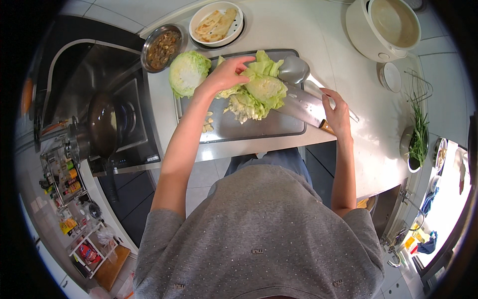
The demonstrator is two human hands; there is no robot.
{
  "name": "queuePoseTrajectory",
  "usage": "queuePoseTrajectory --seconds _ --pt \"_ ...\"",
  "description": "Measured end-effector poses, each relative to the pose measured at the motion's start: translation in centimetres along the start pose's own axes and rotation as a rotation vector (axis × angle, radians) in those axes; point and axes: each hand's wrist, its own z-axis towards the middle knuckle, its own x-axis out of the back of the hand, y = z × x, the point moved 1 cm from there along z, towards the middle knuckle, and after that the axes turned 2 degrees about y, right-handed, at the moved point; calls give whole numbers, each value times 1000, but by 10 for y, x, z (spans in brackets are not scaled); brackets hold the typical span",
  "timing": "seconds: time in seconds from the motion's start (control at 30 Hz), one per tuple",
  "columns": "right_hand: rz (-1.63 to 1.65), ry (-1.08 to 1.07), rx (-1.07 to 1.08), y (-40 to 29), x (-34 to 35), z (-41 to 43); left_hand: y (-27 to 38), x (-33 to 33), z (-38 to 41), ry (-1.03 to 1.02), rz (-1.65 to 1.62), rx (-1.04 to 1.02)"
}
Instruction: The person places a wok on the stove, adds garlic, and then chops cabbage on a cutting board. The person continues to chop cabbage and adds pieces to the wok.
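My left hand [228, 74] is over the cutting board [231, 129], fingers apart, at the left edge of a pile of torn cabbage leaves [266, 88]. Whether its fingertips touch the leaves cannot be told. A cut cabbage half [189, 74] lies at the board's left corner. Peeled garlic cloves [207, 123] sit near my left forearm. My right hand [336, 112] is by the wooden handle of a cleaver [304, 106], its thumb and fingers near the shaft of a large metal ladle [295, 70]; its grip is unclear. The cleaver's blade rests on the board beside the leaves.
A metal bowl of cooked food [163, 50] and a white dish of flatbread pieces [216, 24] stand behind the board. On the left is a stove with a wok [102, 123]. To the right are a cream pot [381, 33], a small white bowl [391, 77] and green stalks [419, 142].
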Motion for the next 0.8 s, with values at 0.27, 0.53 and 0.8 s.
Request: queuePoseTrajectory --seconds 0.27,0.53,0.8 --pt "-162 -146 -14 12 12 -40 8 -2 -24 216 128 -167" --pt "-594 -252 81 60 1 -77 -25 -63 -114 562 335 -260" --pt "-488 -198 221 49 8 -74 -10 -87 -108 623 378 -318"
